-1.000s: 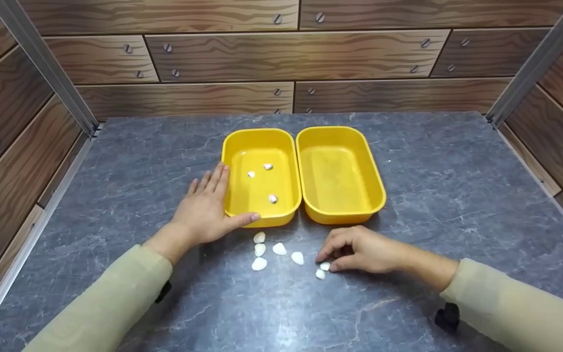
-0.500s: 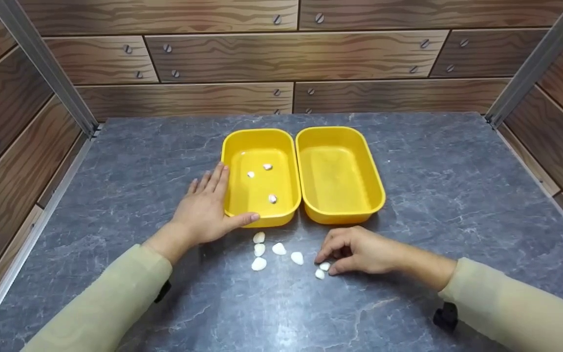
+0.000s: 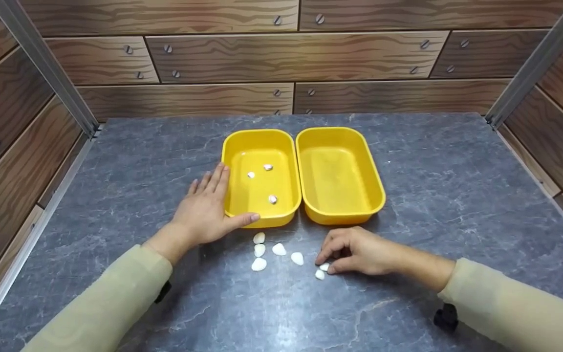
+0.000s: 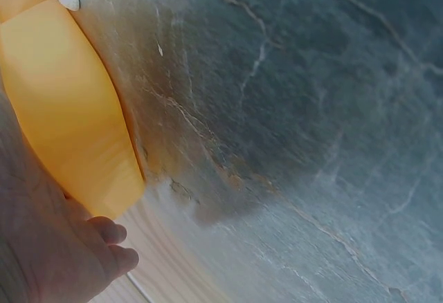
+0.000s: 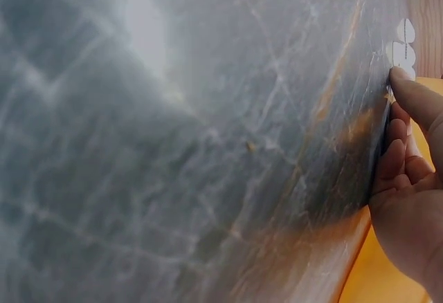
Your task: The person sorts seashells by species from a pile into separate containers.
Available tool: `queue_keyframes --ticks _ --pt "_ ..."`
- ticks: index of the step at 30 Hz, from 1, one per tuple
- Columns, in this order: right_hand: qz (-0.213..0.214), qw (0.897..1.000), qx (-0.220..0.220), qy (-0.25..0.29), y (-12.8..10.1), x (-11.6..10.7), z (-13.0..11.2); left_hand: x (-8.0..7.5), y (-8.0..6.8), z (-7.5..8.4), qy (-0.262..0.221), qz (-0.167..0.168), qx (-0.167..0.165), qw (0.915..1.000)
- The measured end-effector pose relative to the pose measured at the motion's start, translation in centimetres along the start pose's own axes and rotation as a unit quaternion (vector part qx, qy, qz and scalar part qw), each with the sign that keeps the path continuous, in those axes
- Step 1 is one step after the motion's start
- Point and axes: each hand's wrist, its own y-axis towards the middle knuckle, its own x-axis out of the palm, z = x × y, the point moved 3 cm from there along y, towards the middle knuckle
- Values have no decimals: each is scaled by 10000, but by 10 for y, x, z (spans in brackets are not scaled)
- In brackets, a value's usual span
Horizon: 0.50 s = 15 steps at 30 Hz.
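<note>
Head | R hand [image 3: 359, 252] pinches smooth white clove [image 3: 324, 266] | glossy yellow tub [image 3: 261, 178]

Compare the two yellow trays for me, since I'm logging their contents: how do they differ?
The left tray holds three small white pieces; the right tray holds none. The left hand rests against the left tray's outer side and near corner; no hand touches the right tray. Both are yellow, rounded rectangles of like size, side by side on the grey table.

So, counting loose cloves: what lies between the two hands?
Head view: four cloves on the bare table, between left hand and right hand.
</note>
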Motion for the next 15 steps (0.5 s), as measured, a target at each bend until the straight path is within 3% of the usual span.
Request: queue_keyframes --ticks 15 --pt "118 9991 -266 -303 -1 2 1 0 -1 0 -40 -10 -14 10000"
